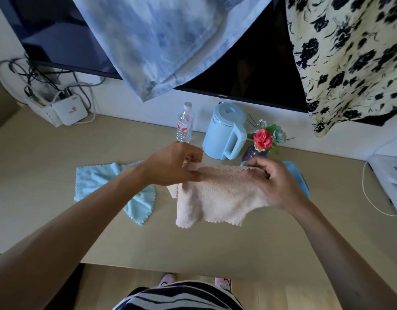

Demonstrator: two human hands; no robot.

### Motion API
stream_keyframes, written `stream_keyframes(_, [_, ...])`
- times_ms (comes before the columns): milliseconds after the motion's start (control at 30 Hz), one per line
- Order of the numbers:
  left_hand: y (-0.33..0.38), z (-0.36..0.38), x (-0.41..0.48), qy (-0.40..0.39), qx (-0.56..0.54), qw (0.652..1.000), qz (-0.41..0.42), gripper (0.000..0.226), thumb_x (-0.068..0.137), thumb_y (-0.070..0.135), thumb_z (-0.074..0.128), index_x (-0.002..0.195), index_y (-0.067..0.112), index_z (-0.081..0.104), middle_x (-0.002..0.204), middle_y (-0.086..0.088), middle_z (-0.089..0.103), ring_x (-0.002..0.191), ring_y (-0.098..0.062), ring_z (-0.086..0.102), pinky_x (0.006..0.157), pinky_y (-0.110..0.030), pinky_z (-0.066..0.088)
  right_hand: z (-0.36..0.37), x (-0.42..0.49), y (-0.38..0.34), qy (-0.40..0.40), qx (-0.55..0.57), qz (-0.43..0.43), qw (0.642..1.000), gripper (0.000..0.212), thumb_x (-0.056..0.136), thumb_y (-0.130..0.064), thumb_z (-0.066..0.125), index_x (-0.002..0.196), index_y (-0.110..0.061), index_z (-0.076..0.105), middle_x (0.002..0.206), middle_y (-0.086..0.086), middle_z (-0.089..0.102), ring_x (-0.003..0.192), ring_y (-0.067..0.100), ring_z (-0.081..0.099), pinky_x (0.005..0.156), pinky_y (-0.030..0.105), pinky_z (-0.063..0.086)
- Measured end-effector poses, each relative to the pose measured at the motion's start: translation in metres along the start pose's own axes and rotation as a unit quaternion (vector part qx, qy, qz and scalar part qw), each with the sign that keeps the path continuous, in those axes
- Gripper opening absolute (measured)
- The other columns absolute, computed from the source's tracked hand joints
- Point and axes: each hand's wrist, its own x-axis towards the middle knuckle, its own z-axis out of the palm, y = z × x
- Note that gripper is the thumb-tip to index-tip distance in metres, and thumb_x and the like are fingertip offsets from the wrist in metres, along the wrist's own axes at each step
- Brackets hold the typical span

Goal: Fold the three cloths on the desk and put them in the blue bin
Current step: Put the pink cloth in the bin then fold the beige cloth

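A fluffy pale pink cloth (215, 198) hangs over the middle of the desk, held up by its top edge. My left hand (170, 166) pinches the cloth's top left corner. My right hand (275, 184) grips its top right corner. A light blue cloth (92, 182) lies crumpled on the desk to the left, partly under my left forearm. The blue bin (298, 177) sits behind my right hand, mostly hidden by it. I see no third cloth.
At the back of the desk (48, 209) stand a water bottle (184, 124), a light blue kettle (224, 133) and a vase of flowers (260, 144). A white router (68, 110) with cables sits far left. Hanging fabrics and a dark screen are above.
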Motion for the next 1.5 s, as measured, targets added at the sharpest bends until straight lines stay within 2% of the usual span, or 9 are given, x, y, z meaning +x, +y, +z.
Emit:
stream_keyframes(267, [-0.044, 0.002, -0.002, 0.000, 0.001, 1.000, -0.019, 0.010, 0.085, 0.009, 0.069, 0.092, 0.016, 0.073, 0.077, 0.006, 0.070, 0.071, -0.008, 0.063, 0.063, -0.010, 0.045, 0.003, 0.018, 0.019, -0.031, -0.060, 0.059, 0.996, 0.056, 0.072, -0.090, 0.051, 0.099, -0.043, 0.065, 0.077, -0.020, 0.067, 0.067, 0.001, 0.056, 0.083, 0.063, 0.050])
stream_keyframes(400, [-0.067, 0.009, 0.002, 0.057, 0.044, 0.996, -0.044, 0.015, 0.087, 0.004, 0.066, 0.094, 0.014, 0.075, 0.081, 0.003, 0.071, 0.069, -0.011, 0.061, 0.067, -0.018, 0.047, 0.003, 0.032, 0.036, -0.053, -0.060, 0.061, 0.995, 0.003, 0.087, -0.044, 0.072, 0.088, -0.043, 0.069, 0.085, -0.021, 0.072, 0.085, 0.001, 0.067, 0.087, 0.046, 0.056])
stream_keyframes(500, [-0.077, 0.012, 0.006, 0.111, 0.038, 0.991, -0.059, 0.012, 0.089, 0.006, 0.067, 0.095, 0.011, 0.076, 0.084, -0.003, 0.075, 0.071, -0.017, 0.064, 0.071, -0.024, 0.049, 0.004, 0.043, 0.043, -0.035, -0.059, 0.039, 0.997, 0.025, 0.091, -0.017, 0.072, 0.087, -0.041, 0.067, 0.087, -0.020, 0.071, 0.085, -0.009, 0.063, 0.079, 0.023, 0.046])
stream_keyframes(667, [-0.074, 0.012, -0.006, 0.188, 0.005, 0.982, -0.026, 0.011, 0.088, 0.005, 0.067, 0.091, 0.013, 0.075, 0.078, 0.009, 0.069, 0.069, -0.003, 0.058, 0.065, -0.007, 0.041, 0.001, 0.033, 0.038, 0.014, -0.030, 0.010, 0.999, 0.014, 0.092, -0.016, 0.070, 0.097, -0.029, 0.071, 0.093, -0.019, 0.071, 0.087, -0.010, 0.063, 0.077, 0.011, 0.044])
stream_keyframes(767, [-0.081, 0.025, -0.026, 0.137, -0.019, 0.990, -0.024, 0.008, 0.088, 0.008, 0.071, 0.090, 0.014, 0.075, 0.081, 0.005, 0.071, 0.074, -0.011, 0.062, 0.067, -0.013, 0.046, 0.007, 0.016, 0.051, -0.011, -0.036, 0.055, 0.998, 0.008, 0.088, -0.032, 0.072, 0.095, -0.030, 0.073, 0.087, -0.020, 0.073, 0.083, -0.006, 0.066, 0.079, 0.019, 0.048])
stream_keyframes(1000, [-0.125, 0.110, -0.072, -0.008, -0.038, 0.996, -0.076, 0.006, 0.084, 0.022, 0.078, 0.089, 0.020, 0.078, 0.081, 0.018, 0.069, 0.074, -0.011, 0.069, 0.068, -0.028, 0.054, 0.073, -0.042, 0.110, -0.191, -0.056, 0.127, 0.972, 0.014, 0.086, -0.017, 0.077, 0.093, -0.028, 0.073, 0.083, -0.017, 0.069, 0.076, -0.010, 0.063, 0.070, 0.010, 0.043])
stream_keyframes(1233, [-0.152, 0.157, -0.106, -0.156, -0.048, 0.980, -0.117, 0.014, 0.087, 0.036, 0.073, 0.090, 0.024, 0.078, 0.078, 0.019, 0.068, 0.070, 0.007, 0.062, 0.068, -0.014, 0.047, 0.116, -0.086, 0.152, -0.307, -0.042, 0.205, 0.928, 0.019, 0.088, -0.030, 0.074, 0.070, -0.029, 0.066, 0.067, -0.014, 0.064, 0.065, -0.008, 0.053, 0.065, 0.020, 0.041])
stream_keyframes(1367, [-0.158, 0.165, -0.105, -0.143, -0.052, 0.979, -0.133, 0.015, 0.087, 0.034, 0.074, 0.086, 0.019, 0.077, 0.079, 0.013, 0.073, 0.066, 0.012, 0.060, 0.064, -0.009, 0.045, 0.125, -0.092, 0.168, -0.257, 0.006, 0.231, 0.938, 0.032, 0.078, -0.042, 0.069, 0.080, -0.011, 0.066, 0.072, -0.007, 0.058, 0.069, 0.005, 0.051, 0.063, 0.025, 0.037])
stream_keyframes(1500, [-0.168, 0.177, -0.086, -0.055, -0.054, 0.986, -0.149, 0.014, 0.088, 0.025, 0.075, 0.092, 0.012, 0.079, 0.090, 0.002, 0.079, 0.074, 0.001, 0.068, 0.071, -0.014, 0.051, 0.134, -0.084, 0.181, -0.176, 0.023, 0.259, 0.949, 0.015, 0.091, -0.015, 0.068, 0.082, -0.005, 0.062, 0.068, -0.002, 0.058, 0.062, 0.010, 0.051, 0.061, 0.029, 0.039])
